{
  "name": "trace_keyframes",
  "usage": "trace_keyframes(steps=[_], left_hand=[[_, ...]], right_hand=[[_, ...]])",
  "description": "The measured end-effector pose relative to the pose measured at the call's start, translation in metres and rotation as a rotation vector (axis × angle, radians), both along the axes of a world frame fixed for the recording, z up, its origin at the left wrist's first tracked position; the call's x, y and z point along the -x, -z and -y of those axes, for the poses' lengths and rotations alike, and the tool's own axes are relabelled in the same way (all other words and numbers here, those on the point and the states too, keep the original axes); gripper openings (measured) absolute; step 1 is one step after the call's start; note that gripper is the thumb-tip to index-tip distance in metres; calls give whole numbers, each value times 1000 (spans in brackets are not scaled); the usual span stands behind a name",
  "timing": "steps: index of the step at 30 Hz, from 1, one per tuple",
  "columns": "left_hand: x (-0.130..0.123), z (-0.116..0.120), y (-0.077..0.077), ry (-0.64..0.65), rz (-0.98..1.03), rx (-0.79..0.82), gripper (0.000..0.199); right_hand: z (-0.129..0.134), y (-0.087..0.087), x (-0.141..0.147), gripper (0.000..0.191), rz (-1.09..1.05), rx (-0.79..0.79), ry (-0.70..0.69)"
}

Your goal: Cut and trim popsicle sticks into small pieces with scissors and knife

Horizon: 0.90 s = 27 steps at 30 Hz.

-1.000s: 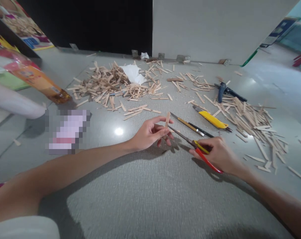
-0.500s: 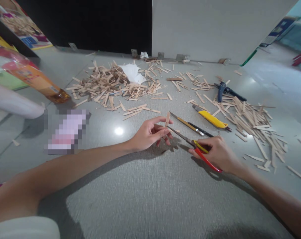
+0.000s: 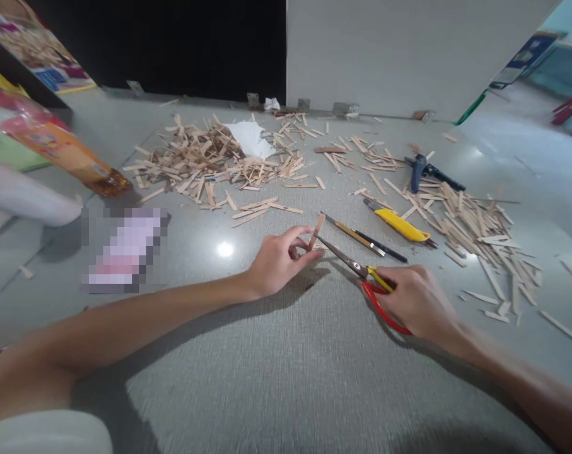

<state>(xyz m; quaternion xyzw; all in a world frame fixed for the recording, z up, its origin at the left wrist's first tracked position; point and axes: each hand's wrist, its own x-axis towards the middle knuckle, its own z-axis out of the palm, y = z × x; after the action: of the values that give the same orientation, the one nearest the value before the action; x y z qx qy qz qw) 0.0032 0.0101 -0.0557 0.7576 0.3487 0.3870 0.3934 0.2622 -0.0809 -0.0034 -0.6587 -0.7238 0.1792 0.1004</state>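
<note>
Between the thumb and fingers of my left hand point(image 3: 282, 260) a short flat wooden stick point(image 3: 316, 229) is pinched, its upper end tilted to the right. My right hand point(image 3: 420, 299) is closed around the handles of scissors point(image 3: 354, 265), one handle yellow and the other red. The scissors point up and left, and their tips reach the stick; whether the blades grip it I cannot tell. Just beyond the blades lie a craft knife with a brownish handle point(image 3: 346, 231) and a black pen-like tool point(image 3: 383, 246).
A yellow box cutter point(image 3: 402, 225) and a dark blue clamp-like tool point(image 3: 418, 173) lie to the right, by scattered wooden sticks point(image 3: 475, 217). A larger stick pile point(image 3: 195, 154) with white tissue point(image 3: 251, 139) is at the back. At left are a bottle point(image 3: 72, 151) and a blurred-out phone-like object point(image 3: 127, 249).
The stick now leans more to the right, and the left fingers have closed in more tightly around it. My right hand has turned the scissors slightly, their handles shifting left and showing the pivot.
</note>
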Motion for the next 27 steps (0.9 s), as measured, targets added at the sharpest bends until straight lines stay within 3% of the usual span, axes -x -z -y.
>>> trace_keyframes(steps=[4,11,19,27], left_hand=[[0,3,3,-93,-145,-276,53],[1,8,3,-131,-270,-513,45],[0,8,1,-41,-168,-367,45],[-3,0,-4,103,37,53,49]], right_hand=[[3,0,3,35,56,-20,-5],[6,6,10,33,120,-65,-19],[4,8,10,35,109,-117,-26],[-2,14,1,38,0,-128,-59]])
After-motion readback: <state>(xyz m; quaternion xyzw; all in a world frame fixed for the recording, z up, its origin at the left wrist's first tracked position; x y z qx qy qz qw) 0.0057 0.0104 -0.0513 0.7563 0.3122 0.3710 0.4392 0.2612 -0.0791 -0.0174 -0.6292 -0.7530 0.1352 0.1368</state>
